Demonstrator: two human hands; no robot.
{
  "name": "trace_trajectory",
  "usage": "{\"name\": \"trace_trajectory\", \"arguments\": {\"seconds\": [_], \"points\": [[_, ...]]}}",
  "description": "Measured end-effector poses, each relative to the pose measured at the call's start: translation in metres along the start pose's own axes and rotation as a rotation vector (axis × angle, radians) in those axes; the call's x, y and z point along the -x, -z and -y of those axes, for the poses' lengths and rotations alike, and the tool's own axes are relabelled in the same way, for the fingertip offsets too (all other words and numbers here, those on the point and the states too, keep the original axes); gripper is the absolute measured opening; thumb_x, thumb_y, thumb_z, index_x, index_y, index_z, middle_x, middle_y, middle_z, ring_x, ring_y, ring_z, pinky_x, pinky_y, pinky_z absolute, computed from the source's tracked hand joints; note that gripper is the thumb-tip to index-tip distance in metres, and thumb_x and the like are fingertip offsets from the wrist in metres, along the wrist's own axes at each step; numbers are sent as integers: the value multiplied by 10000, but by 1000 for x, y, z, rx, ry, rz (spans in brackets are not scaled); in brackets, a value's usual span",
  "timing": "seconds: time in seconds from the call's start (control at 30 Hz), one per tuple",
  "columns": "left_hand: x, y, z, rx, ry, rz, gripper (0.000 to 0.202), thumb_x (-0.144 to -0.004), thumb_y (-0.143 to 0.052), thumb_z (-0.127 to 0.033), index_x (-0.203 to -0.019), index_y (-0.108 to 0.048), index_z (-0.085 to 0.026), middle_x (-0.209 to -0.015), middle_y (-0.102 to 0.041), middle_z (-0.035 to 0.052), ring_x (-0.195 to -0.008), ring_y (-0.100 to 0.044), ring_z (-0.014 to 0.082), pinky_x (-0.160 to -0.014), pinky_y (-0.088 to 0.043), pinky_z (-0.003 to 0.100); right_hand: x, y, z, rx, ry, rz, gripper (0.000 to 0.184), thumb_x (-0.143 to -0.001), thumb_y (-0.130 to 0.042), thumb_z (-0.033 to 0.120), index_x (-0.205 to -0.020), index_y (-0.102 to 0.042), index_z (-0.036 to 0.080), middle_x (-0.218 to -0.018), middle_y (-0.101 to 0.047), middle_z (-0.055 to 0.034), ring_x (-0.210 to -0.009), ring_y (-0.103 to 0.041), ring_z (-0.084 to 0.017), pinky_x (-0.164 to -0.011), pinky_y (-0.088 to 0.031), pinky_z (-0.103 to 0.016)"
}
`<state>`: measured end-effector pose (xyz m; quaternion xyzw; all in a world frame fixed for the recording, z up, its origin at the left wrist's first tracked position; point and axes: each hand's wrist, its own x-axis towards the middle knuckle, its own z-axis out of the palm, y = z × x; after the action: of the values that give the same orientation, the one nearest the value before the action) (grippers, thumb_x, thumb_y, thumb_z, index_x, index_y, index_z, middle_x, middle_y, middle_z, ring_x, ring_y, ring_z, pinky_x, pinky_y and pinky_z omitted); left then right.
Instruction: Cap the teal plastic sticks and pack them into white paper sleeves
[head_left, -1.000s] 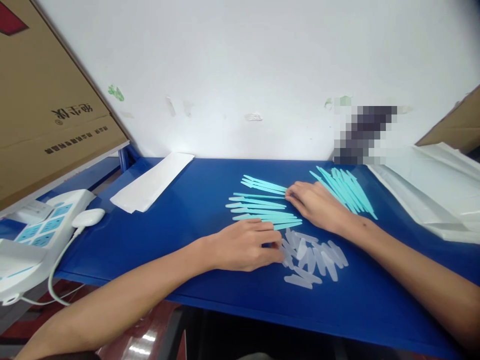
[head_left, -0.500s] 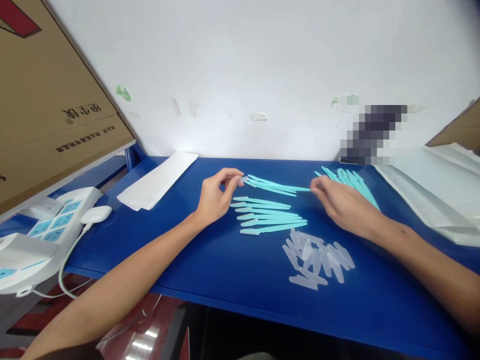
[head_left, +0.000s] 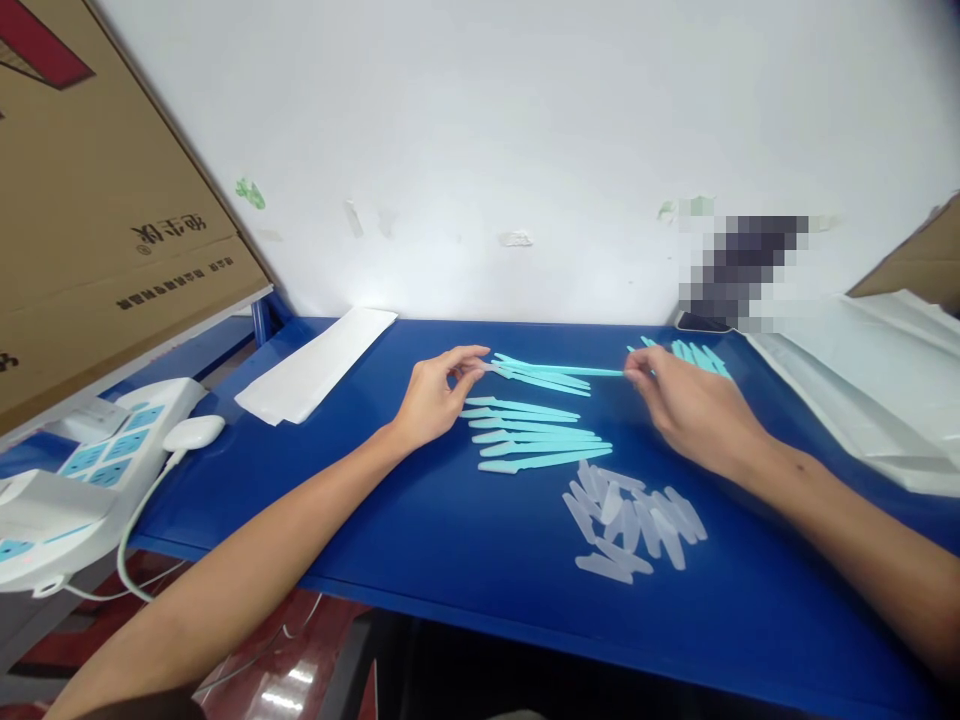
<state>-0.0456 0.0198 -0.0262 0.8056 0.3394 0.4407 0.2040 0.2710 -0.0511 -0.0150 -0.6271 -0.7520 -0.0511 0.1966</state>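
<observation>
- Far left: brown box (head_left: 97, 200), leaning, dark print, red patch at top.
- Below it: white power strip (head_left: 154, 415), blue socket faces. White plug (head_left: 193, 432) at its right edge, cable (head_left: 129, 530) dropping past the tabletop (head_left: 360, 530) edge.
- Right of strip: white sheet (head_left: 315, 370), flat, slanted, on the blue tabletop.
- Left hand (head_left: 474, 362): thumb and fingers nearly together, narrow pinch on a clear cap (head_left: 489, 367), at the left ends of the upper sticks.
- Center back: held stick (head_left: 600, 372), teal, thin, spans the gap between both hands. Its left end is by the pinched cap; can't tell if it's inside.
- Under held stick: upper sticks (head_left: 559, 380), few, teal, overlapping, on tabletop.
- Nearer the person: lower sticks (head_left: 559, 457), teal, fanned row, wider ends left, thin ends right.
- Front, right of center: loose caps (head_left: 630, 525), clear, messy pile on tabletop, near the lower sticks, not in hand.
- Right hand (head_left: 632, 370): fingertips closed on the right end of the held stick.
- Behind right hand: spare sticks (head_left: 701, 357), teal bunch, partly hidden by the hand.
- Back right: dark flat item (head_left: 703, 322) by the wall (head_left: 480, 130), pixelated patch above.
- Far right: white bags (head_left: 862, 380), flat, overlapping; second box (head_left: 922, 250) behind.
</observation>
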Motion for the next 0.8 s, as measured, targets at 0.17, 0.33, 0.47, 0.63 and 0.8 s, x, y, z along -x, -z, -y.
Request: {"name": "trace_trajectory", "arguments": {"seconds": [0.17,0.33,0.47,0.63,0.8], "points": [[2,-2,1,-14,-18,17,246,-972,-597,-243,-1194,-685,-184,-1013,-778,65,-926,-724,182,-833,-565,312,0,1,2,3,29,8,262,-1029,-295,419,-971,-470,233,-841,-652,-54,-635,-562,-205,-578,-352,-320],[4,-4,-3,-52,-83,40,229,-961,-613,-203,-1175,-695,-196,-994,-769,54,-879,-697,166,-802,-567,304,3,0,12,-26,89,17,267,-1033,-293,406,-976,-479,224,-805,-644,-36,-553,-527,-173,-551,-346,-315],[3,-1,-2,-165,-142,119,203,-962,-609,-199,-1132,-718,-219,-992,-761,46,-935,-642,188,-792,-561,318,5,-8,22,-83,178,50,301,-1040,-314,402,-1012,-546,214,-854,-679,-37,-585,-566,-163,-554,-371,-308],[-3,8,11,-323,-151,265,161,-951,-609,-205,-1047,-736,-220,-990,-762,47,-1051,-599,242,-856,-539,392,1,-10,22,-94,49,-21,358,-892,-591,561,-979,-691,229,-861,-714,-27,-629,-618,-174,-539,-390,-304],[-1,6,-9,-304,-303,300,225,-973,-581,-272,-1149,-698,-196,-1202,-695,93,-1140,-580,249,-989,-479,445,-3,-8,17,-151,43,12,351,-940,-513,459,-1079,-726,217,-913,-711,-47,-658,-620,-171,-614,-452,-331]]}}
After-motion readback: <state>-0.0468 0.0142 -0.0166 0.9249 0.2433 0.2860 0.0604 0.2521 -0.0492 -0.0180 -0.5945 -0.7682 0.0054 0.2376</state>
